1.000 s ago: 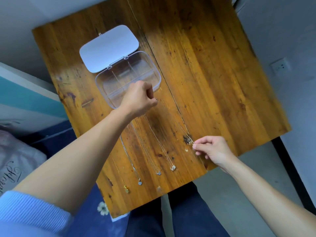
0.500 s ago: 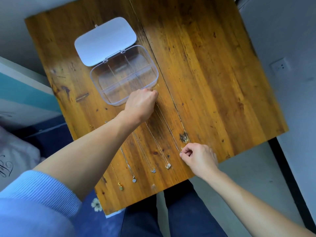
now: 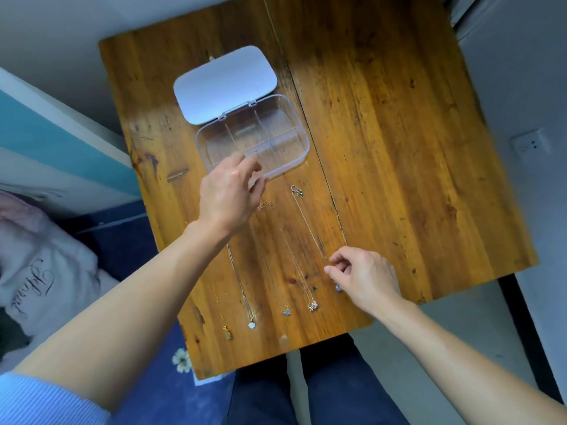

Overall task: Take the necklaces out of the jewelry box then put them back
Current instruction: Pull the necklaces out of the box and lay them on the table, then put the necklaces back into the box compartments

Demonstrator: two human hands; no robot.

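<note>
A clear jewelry box with inner dividers stands open on the wooden table, its white lid folded back. No necklace shows inside it. Several thin necklaces lie stretched side by side in front of the box, pendants toward me. The rightmost necklace runs from its clasp near the box down to a pendant beside my right hand. That hand's thumb and forefinger tips are slightly apart right at the chain. My left hand hovers over the box's near left corner, fingers spread and holding nothing.
The table's near edge is just below the pendants, with my legs in dark trousers under it. A bed with a pale pillow lies to the left. A wall socket is on the right.
My left hand has let go of the rightmost necklace's clasp end and moved up and left toward the box. My right hand has loosened its pinch, and the chain now lies straight on the table.
</note>
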